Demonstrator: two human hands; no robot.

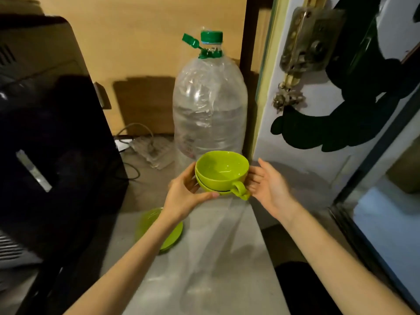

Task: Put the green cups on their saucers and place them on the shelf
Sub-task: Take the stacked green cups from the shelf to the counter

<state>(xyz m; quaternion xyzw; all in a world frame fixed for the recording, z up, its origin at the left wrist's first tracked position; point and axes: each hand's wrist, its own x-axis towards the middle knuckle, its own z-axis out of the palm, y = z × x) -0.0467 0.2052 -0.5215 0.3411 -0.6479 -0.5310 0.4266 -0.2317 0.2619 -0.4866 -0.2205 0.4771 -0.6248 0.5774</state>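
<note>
While the left hand (pixel 185 192) curls around two nested glossy green cups (pixel 221 171) before the crinkled clear bottle (pixel 209 105), the right hand (pixel 266 185) spreads open beside their handles; round saucers (pixel 169 237) lie stacked on the pale shelf (pixel 216 258).

Straight ahead of me the big water bottle (pixel 209 103) blocks the way, with the door (pixel 318 87) close on its right and the black appliance (pixel 50 133) walling off my left. Open counter (pixel 218 258) lies below, apart from one saucer (pixel 169 237).
</note>
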